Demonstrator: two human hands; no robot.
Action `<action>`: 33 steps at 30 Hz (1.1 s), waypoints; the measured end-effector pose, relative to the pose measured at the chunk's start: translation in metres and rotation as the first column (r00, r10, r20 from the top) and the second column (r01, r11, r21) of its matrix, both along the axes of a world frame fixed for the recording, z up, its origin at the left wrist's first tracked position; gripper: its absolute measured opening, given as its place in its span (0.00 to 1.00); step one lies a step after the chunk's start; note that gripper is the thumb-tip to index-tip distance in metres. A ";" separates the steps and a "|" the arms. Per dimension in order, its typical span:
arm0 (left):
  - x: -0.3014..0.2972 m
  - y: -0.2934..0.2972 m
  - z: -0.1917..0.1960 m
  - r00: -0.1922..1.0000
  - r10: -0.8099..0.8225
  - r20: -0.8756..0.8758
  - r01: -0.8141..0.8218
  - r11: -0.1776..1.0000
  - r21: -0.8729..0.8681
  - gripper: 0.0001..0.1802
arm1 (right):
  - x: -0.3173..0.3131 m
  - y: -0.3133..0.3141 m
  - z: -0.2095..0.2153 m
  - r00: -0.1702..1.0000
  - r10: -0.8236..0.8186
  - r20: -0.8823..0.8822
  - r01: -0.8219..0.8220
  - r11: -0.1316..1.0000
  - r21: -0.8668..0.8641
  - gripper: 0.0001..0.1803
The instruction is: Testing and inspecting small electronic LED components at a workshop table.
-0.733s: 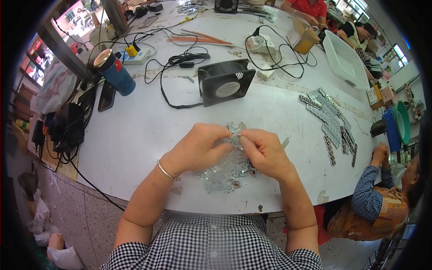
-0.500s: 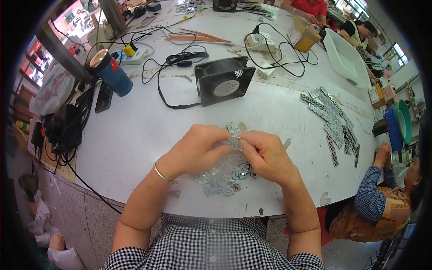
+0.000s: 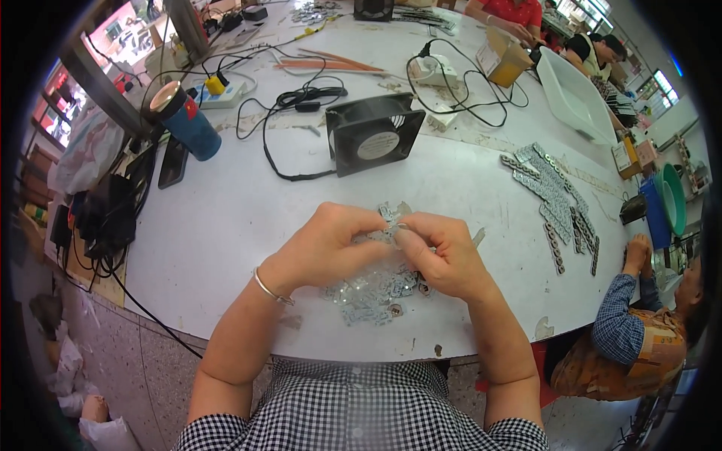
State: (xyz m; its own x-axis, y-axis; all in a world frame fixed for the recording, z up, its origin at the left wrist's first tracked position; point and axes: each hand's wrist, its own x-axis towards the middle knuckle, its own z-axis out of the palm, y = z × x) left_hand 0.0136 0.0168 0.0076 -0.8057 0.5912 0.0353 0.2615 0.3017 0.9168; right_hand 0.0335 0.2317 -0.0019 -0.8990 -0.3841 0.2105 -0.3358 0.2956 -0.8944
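Observation:
Above a loose pile of small silvery-white flat pieces [image 3: 368, 297], my left hand [image 3: 331, 248] and my right hand [image 3: 444, 255] meet fingertip to fingertip. A tiny piece [image 3: 394, 228] shows between the fingers, pinched by both hands; it is too small to name. My left wrist carries a metal bangle. The pile spreads under and in front of my hands, partly hidden by them. Beyond the hands, a black square fan [image 3: 374, 139] stands on its edge, its cable trailing left.
On the right lie panels and strips of small grey parts [image 3: 553, 192]. A blue tumbler [image 3: 188, 120] and a phone [image 3: 173, 161] stand and lie at the left. Cables and power strips [image 3: 436, 71], a carton [image 3: 502, 60] and a white tub [image 3: 575, 98] are farther back. A co-worker [image 3: 639, 338] sits at right.
Both hands stay close together over the pile, their fingertips shifting slightly around the tiny piece. The view has moved very slightly.

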 end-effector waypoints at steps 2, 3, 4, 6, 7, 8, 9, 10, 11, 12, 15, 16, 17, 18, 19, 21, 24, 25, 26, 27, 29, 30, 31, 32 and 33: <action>0.001 -0.002 0.003 0.998 -0.011 0.066 0.008 0.999 0.049 0.09 | 0.001 0.001 0.005 0.988 0.062 0.139 -0.053 0.996 -0.070 0.08; 0.002 -0.003 0.006 0.993 -0.031 0.118 0.020 0.995 0.096 0.08 | 0.001 0.001 0.007 0.988 0.061 0.143 -0.051 0.996 -0.069 0.08; 0.003 -0.004 0.009 0.992 -0.032 0.121 0.021 0.995 0.096 0.08 | 0.002 0.002 0.008 0.965 0.111 0.236 -0.075 0.984 -0.159 0.09; 0.003 -0.005 0.013 0.974 -0.085 0.211 0.055 0.988 0.143 0.08 | 0.001 0.003 0.008 0.933 0.169 0.317 -0.090 0.965 -0.248 0.09; 0.001 -0.005 0.012 0.975 -0.084 0.206 0.055 0.988 0.144 0.08 | 0.001 0.004 0.007 0.907 0.205 0.367 -0.096 0.951 -0.294 0.10; 0.000 -0.006 0.010 0.988 -0.099 0.120 0.081 0.986 0.145 0.08 | -0.001 0.005 0.005 0.877 0.242 0.415 -0.098 0.936 -0.339 0.11; 0.002 -0.008 0.009 0.993 -0.111 0.037 0.104 0.984 0.141 0.08 | -0.001 0.006 0.005 0.877 0.245 0.414 -0.100 0.935 -0.341 0.11; 0.002 -0.011 0.010 0.993 -0.108 0.038 0.102 0.985 0.140 0.08 | -0.002 0.009 0.005 0.836 0.324 0.443 -0.127 0.899 -0.419 0.11; -0.001 -0.015 0.011 0.994 -0.111 -0.014 0.112 0.980 0.167 0.08 | -0.002 0.010 0.004 0.789 0.402 0.465 -0.145 0.857 -0.495 0.11; -0.004 -0.017 0.010 0.992 -0.110 -0.065 0.121 0.973 0.195 0.08 | -0.003 0.008 0.002 0.787 0.405 0.466 -0.147 0.856 -0.495 0.11; -0.001 -0.018 0.013 0.964 0.161 -0.212 -0.150 0.986 0.068 0.11 | -0.004 0.002 -0.002 0.939 0.019 0.344 0.091 0.949 -0.301 0.11; -0.001 -0.016 0.011 0.964 0.162 -0.209 -0.151 0.986 0.069 0.11 | -0.006 0.002 -0.001 0.944 -0.063 0.325 0.146 0.960 -0.240 0.11; -0.003 -0.012 0.008 0.944 0.217 -0.248 -0.205 0.976 0.075 0.13 | -0.007 0.002 -0.001 0.943 -0.142 0.302 0.203 0.963 -0.180 0.11; -0.003 -0.007 0.003 0.920 0.273 -0.281 -0.261 0.962 0.082 0.16 | -0.005 0.001 -0.001 0.941 -0.140 0.309 0.202 0.963 -0.178 0.11; -0.003 -0.003 -0.001 0.922 0.275 -0.274 -0.263 0.961 0.080 0.16 | -0.003 0.000 0.000 0.955 -0.155 0.252 0.197 0.968 -0.153 0.11; -0.005 0.004 -0.006 0.815 0.205 -0.542 -0.232 0.973 0.019 0.19 | -0.001 -0.002 -0.003 0.967 -0.167 0.194 0.194 0.972 -0.130 0.11; -0.003 0.008 -0.008 0.766 0.180 -0.617 -0.221 0.975 0.011 0.21 | -0.003 -0.001 -0.009 0.990 -0.143 -0.008 0.143 0.989 -0.047 0.10; -0.002 0.008 -0.007 0.764 0.177 -0.621 -0.217 0.976 0.011 0.21 | -0.004 -0.001 -0.010 0.989 -0.144 -0.027 0.144 0.989 -0.017 0.09; 0.000 0.008 -0.006 0.751 0.146 -0.643 -0.219 0.975 -0.035 0.21 | -0.004 -0.001 -0.010 0.988 -0.145 -0.048 0.146 0.989 0.013 0.09; 0.001 0.008 -0.006 0.737 0.117 -0.665 -0.225 0.971 -0.078 0.21 | -0.004 -0.002 -0.009 0.988 -0.147 -0.055 0.148 0.989 0.012 0.09; 0.000 0.008 -0.007 0.710 0.108 -0.695 -0.229 0.970 -0.084 0.19 | -0.002 -0.004 -0.009 0.986 -0.156 -0.055 0.155 0.988 -0.019 0.09; 0.000 0.008 -0.008 0.690 0.099 -0.717 -0.236 0.967 -0.093 0.16 | -0.002 -0.004 -0.010 0.986 -0.157 -0.060 0.156 0.988 -0.020 0.09; 0.000 0.008 -0.008 0.686 0.098 -0.721 -0.235 0.968 -0.091 0.16 | -0.002 -0.003 -0.013 0.986 -0.153 -0.062 0.153 0.988 -0.015 0.09; 0.001 0.008 -0.007 0.687 0.076 -0.723 -0.227 0.967 -0.113 0.17 | -0.002 -0.003 -0.013 0.987 -0.149 -0.062 0.149 0.989 -0.011 0.09; 0.001 0.007 -0.007 0.688 0.054 -0.724 -0.221 0.965 -0.138 0.17 | -0.002 -0.003 -0.012 0.987 -0.148 -0.065 0.147 0.989 -0.013 0.09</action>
